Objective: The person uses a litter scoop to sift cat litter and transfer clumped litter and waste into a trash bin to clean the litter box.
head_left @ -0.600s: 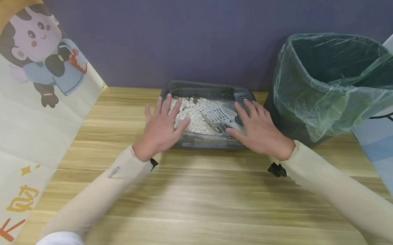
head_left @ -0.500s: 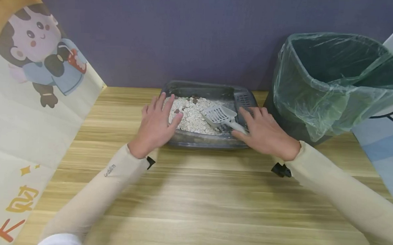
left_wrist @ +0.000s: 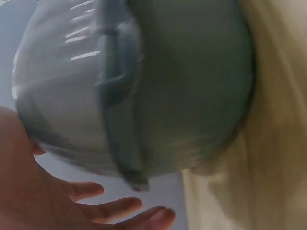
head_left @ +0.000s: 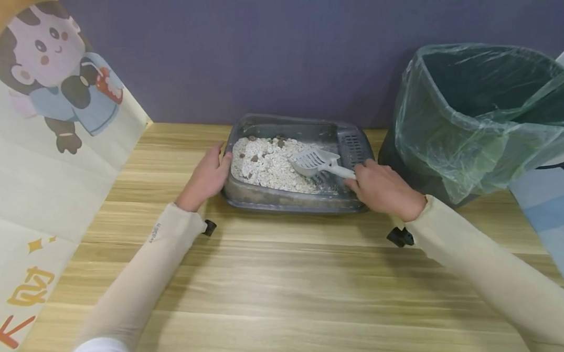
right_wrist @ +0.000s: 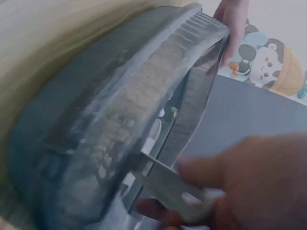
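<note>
A grey litter box [head_left: 290, 201] stands on the wooden table against the purple wall. It holds white litter [head_left: 270, 167] with several brown clumps near its back and left. My right hand [head_left: 387, 191] grips the handle of a light grey slotted litter scoop [head_left: 313, 161], whose head lies over the litter. In the right wrist view the thumb and fingers close around the scoop handle [right_wrist: 170, 189]. My left hand [head_left: 206, 178] is at the box's left end, thumb by the rim. The left wrist view shows its fingers [left_wrist: 112, 209] extended beside the box wall [left_wrist: 192, 86].
To the right of the litter box stands a dark bin [head_left: 454, 120] lined with a translucent green bag [head_left: 477, 153]. Cartoon-printed panel [head_left: 54, 82] borders the table [head_left: 258, 280] on the left, and another printed panel [head_left: 541, 198] on the right.
My left hand has moved left from above the litter to the box's left end. My right hand, earlier spread over the box's right side, has taken hold of the scoop handle.
</note>
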### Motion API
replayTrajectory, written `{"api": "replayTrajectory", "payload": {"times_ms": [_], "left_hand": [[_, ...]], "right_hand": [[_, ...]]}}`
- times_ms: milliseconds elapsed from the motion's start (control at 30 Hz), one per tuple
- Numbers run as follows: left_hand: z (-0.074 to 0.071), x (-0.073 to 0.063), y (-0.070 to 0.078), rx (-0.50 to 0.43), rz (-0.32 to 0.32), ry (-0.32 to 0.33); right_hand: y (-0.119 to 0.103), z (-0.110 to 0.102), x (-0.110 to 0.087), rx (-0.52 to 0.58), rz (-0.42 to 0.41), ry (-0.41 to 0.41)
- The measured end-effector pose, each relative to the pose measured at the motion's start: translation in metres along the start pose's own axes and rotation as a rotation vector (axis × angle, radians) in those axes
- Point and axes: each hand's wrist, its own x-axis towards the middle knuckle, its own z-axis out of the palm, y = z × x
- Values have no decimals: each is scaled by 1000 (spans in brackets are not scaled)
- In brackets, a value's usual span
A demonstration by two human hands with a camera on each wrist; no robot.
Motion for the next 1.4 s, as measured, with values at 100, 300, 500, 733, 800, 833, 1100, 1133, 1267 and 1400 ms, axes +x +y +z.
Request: {"api": "replayTrajectory", "payload": {"times_ms": [100, 300, 500, 733, 800, 833, 1100, 1133, 1267, 1400], "left_hand": [[6, 1, -3, -41, 18, -15], [9, 2, -4, -58, 35, -7], [9, 2, -3, -44, 15, -15], [10, 0, 0, -37, 5, -12], [10, 0, 0, -35, 2, -9], [10, 0, 0, -33, 1, -9], [11, 0, 2, -6, -25, -7], [11, 0, 2, -7, -23, -6], [11, 1, 2, -9, -7, -1], [11, 1, 1, -12, -7, 2]], "right_hand": [[-6, -11, 2, 7, 10, 41], [-14, -46, -5, 14, -35, -5], [-13, -58, -1, -32, -62, -77], [-12, -56, 11, -1, -52, -175], [-12, -48, 15, 27, -36, -221], [-11, -42, 16, 36, -38, -235], [-24, 15, 28, 103, -127, -204], [-27, 21, 31, 120, -133, -171], [-35, 36, 45, 169, -137, -40], [-34, 45, 55, 179, -117, 42]]}}
